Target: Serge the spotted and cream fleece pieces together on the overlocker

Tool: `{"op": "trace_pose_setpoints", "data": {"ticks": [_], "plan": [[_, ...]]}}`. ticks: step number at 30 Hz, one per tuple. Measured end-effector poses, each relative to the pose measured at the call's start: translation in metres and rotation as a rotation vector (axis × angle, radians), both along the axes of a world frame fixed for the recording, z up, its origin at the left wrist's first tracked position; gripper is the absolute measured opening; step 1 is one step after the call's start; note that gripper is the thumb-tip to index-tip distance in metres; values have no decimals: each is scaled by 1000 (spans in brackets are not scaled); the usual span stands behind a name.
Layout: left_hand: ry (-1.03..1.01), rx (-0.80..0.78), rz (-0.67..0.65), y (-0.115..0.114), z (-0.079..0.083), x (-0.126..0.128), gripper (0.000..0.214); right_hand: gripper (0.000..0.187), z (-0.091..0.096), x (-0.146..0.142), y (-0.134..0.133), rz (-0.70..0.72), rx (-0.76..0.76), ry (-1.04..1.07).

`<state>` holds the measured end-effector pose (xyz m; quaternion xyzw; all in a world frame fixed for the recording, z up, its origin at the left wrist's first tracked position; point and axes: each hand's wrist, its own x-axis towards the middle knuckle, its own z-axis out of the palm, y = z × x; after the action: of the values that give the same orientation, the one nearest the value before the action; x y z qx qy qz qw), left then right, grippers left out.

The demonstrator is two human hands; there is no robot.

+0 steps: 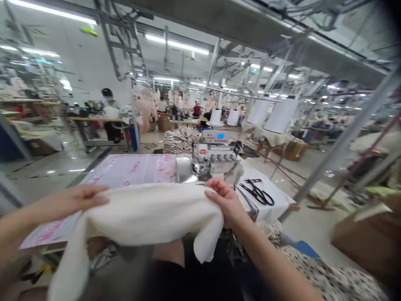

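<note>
A piece of cream-white fabric [150,213] is stretched between my hands, its two ends hanging down at the sides. My left hand [90,198] pinches its upper left edge between thumb and fingers. At the upper right corner, my right hand [222,198] grips the cloth with curled fingers. Just beyond the right hand stands a white overlock sewing machine [216,156] with a small blue display. The fabric's top edge is close to the front of the machine; whether it touches cannot be told.
Black scissors [258,192] lie on the white surface right of the machine. A pink-printed sheet [131,169] covers the table at left. Spotted fabric is piled behind the machine [180,140] and at lower right [328,271]. White thread cones [282,115] stand behind. A person [111,110] sits farther back.
</note>
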<state>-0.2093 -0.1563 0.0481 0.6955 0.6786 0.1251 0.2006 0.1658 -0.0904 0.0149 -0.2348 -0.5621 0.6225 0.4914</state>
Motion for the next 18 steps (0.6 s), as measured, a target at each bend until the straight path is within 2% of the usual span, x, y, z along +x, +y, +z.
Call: {"op": "trace_pose_setpoints", "data": {"ticks": [2, 3, 4, 5, 6, 8, 10, 12, 15, 16, 18], "plan": [[271, 178, -5, 29, 38, 5, 46, 38, -30, -14, -13, 96, -87, -5], [381, 325, -44, 45, 49, 16, 42, 45, -49, -18, -22, 132, -125, -4], [487, 420, -88, 62, 53, 30, 38, 52, -70, -21, -31, 165, -160, 6], [505, 460, -130, 78, 50, 48, 33, 54, -92, -23, -40, 181, -188, 16], [512, 469, -170, 92, 41, 67, 26, 54, -114, -22, -48, 182, -207, 20], [508, 483, -261, 116, 13, 106, 17, 49, -158, -15, -56, 171, -205, -35], [485, 502, -315, 132, -20, 138, 21, 42, -196, -5, -55, 165, -160, -180], [455, 530, -306, 140, -45, 160, 22, 41, -225, 6, -49, 110, -97, -337], [395, 575, -186, 147, -60, 178, 23, 39, -248, 14, -42, 28, -44, -438], [377, 584, -116, 149, -61, 182, 24, 38, -250, 14, -41, 15, -30, -459], [353, 579, 48, 154, -59, 189, 43, 36, -247, 14, -42, 18, 4, -514]]}}
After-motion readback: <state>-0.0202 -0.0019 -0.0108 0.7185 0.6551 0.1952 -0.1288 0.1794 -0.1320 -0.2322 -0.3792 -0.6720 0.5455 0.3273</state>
